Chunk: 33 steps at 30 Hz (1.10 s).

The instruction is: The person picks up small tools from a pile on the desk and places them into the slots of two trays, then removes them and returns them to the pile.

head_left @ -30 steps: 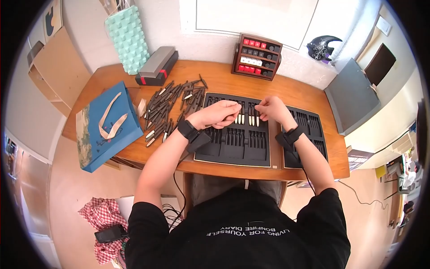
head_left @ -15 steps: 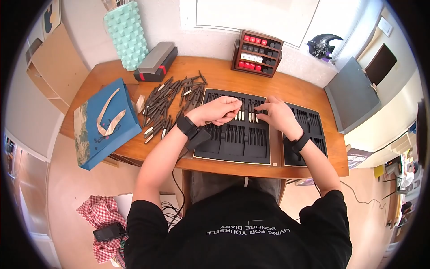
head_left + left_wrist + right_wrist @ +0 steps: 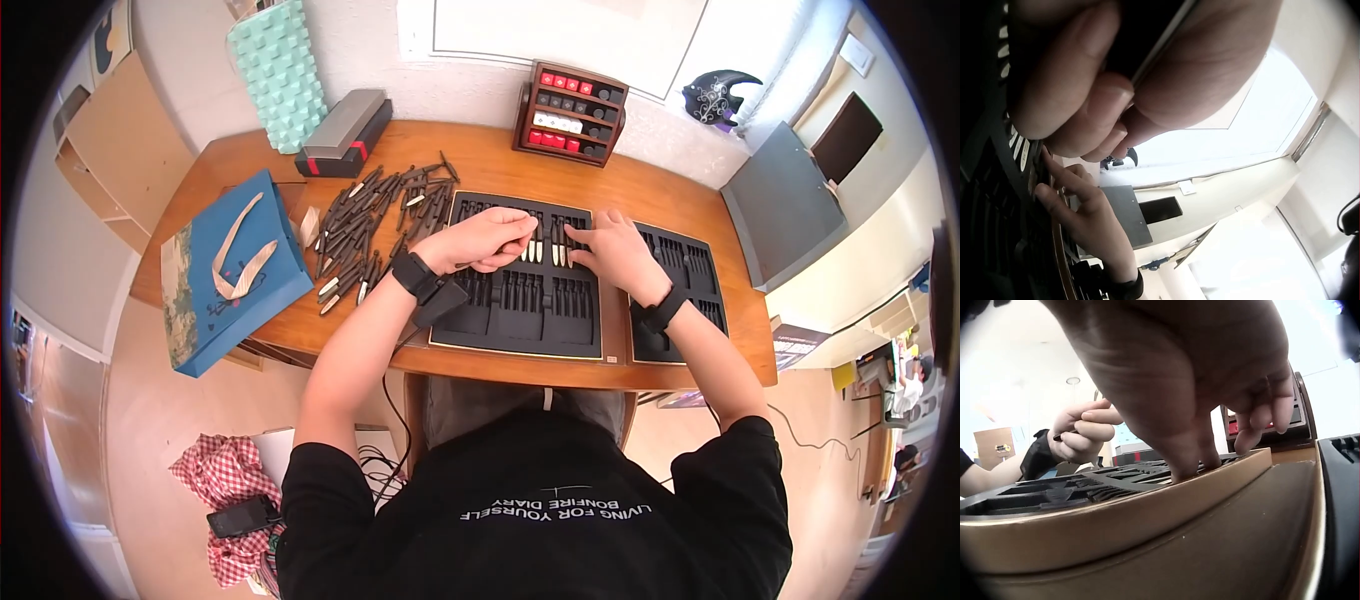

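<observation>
My left hand (image 3: 490,240) hovers over the left half of a black slotted tray (image 3: 480,335), its fingers curled round a slim dark pen-like stick (image 3: 1058,437). The rest of that stick is hidden in the palm. In the tray, pen-like sticks with pale ends (image 3: 538,252) lie side by side in the upper slots, between the two hands. My right hand (image 3: 618,252) reaches down at the right end of this row. Its thumb and forefinger touch down inside the tray edge, apart from each other, while the other fingers hang above.
A heap of similar dark sticks (image 3: 350,225) lies left of the tray. On the right is a second black tray (image 3: 655,345). A blue paper bag (image 3: 220,290), a grey box (image 3: 345,125) and a wooden rack (image 3: 570,110) with red, white and black pieces stand around.
The right hand's fingers, bunched at first, have spread out and reached down at the right end of the row. My left hand keeps its hold over the tray.
</observation>
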Motion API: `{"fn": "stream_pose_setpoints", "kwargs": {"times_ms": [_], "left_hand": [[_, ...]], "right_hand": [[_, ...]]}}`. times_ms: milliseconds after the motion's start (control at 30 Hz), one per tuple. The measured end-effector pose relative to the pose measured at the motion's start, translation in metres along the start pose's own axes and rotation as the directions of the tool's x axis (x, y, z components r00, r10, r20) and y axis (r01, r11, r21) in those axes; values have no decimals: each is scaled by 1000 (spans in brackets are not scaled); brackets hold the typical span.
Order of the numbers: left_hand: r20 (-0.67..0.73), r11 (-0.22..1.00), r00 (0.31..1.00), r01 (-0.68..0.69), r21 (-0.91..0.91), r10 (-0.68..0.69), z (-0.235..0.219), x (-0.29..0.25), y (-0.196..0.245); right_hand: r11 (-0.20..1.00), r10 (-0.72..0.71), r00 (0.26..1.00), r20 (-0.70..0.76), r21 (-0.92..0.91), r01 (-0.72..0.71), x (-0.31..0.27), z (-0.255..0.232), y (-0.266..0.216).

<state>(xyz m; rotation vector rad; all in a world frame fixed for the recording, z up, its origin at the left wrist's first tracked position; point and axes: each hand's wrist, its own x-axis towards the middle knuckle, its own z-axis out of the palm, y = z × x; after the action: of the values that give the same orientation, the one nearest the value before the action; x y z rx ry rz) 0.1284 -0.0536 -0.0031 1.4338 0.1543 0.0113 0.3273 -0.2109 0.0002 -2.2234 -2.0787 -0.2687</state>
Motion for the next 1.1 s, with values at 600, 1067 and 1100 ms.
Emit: {"fn": "stream_pose_setpoints", "kwargs": {"times_ms": [600,1067,1100], "left_hand": [[-145,982,974,-184,-44,176,-3,1,2],[-217,959,934,-281,47,284,-1,6,0],[-241,958,927,-281,63,287,0,5,2]], "right_hand": [[539,187,982,-20,838,-86,18,3,-16],[285,154,982,106,947,-147,29,-1,-44],[307,180,979,99,940,-152,28,-1,-37]]}}
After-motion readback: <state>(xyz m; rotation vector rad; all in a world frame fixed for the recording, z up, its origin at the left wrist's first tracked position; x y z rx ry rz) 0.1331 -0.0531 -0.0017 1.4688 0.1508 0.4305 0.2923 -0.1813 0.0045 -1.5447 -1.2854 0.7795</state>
